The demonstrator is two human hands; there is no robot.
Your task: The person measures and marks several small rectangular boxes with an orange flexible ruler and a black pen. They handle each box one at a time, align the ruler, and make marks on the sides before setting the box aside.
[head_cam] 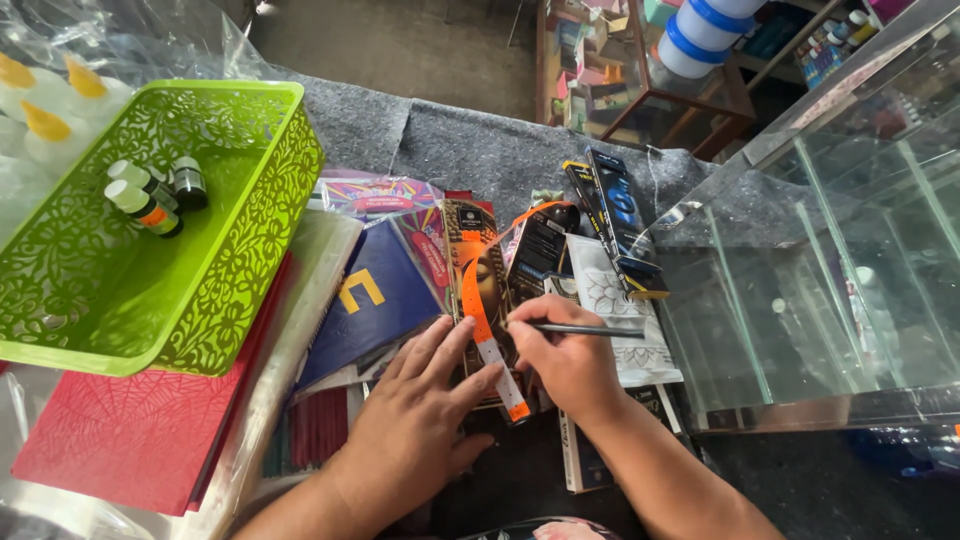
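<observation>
My left hand [420, 410] lies flat with fingers spread on a long dark box [478, 285], pressing down an orange and white measuring tape [483, 330] that runs along it. My right hand [565, 360] holds a thin dark pen [585, 329] with its tip at the tape's edge. Several other long printed boxes [615, 215] and packets lie fanned out on the grey felt beyond my hands.
A lime green lattice basket [240, 260] at the left holds three small bottles [150, 195] and rests on a red folder [130, 440]. A glass tank [830, 280] stands at the right. White bottles with yellow caps [45, 110] sit far left in plastic.
</observation>
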